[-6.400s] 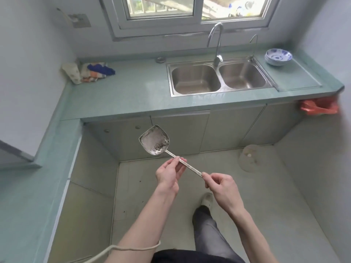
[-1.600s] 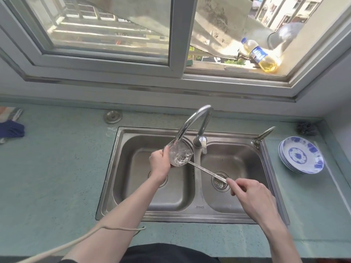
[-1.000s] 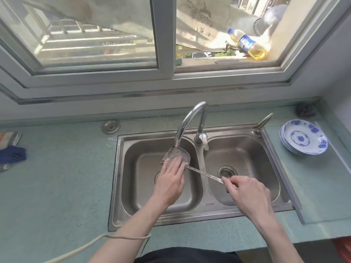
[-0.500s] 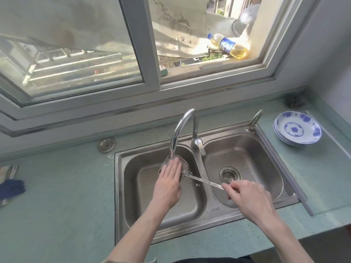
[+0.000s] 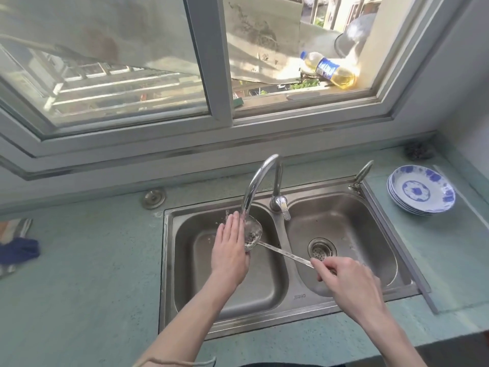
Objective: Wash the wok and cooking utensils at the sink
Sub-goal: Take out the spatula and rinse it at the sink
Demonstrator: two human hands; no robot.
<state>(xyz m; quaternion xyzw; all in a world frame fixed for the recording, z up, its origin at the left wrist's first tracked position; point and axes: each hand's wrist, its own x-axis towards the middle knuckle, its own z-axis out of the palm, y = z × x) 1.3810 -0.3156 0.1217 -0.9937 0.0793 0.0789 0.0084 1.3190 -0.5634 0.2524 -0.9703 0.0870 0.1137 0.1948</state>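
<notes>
A steel spatula (image 5: 253, 231) with a long thin handle lies tilted over the left basin of the double sink (image 5: 292, 311), its blade right under the faucet spout (image 5: 258, 181), where water runs onto it. My right hand (image 5: 346, 279) pinches the handle's end above the right basin. My left hand (image 5: 229, 245) has straight fingers and lies flat against the left side of the blade, covering part of it. No wok is in view.
A stack of blue-and-white plates (image 5: 420, 190) sits on the counter right of the sink. A small second tap (image 5: 361, 173) stands at the sink's back right corner. Cloths (image 5: 18, 246) lie at the far left. An oil bottle (image 5: 328, 70) lies outside the window.
I walked from mid-kitchen to the sink with the spatula. Over the last second my left hand slid from on top of the blade to its left side; the blade now shows under the water.
</notes>
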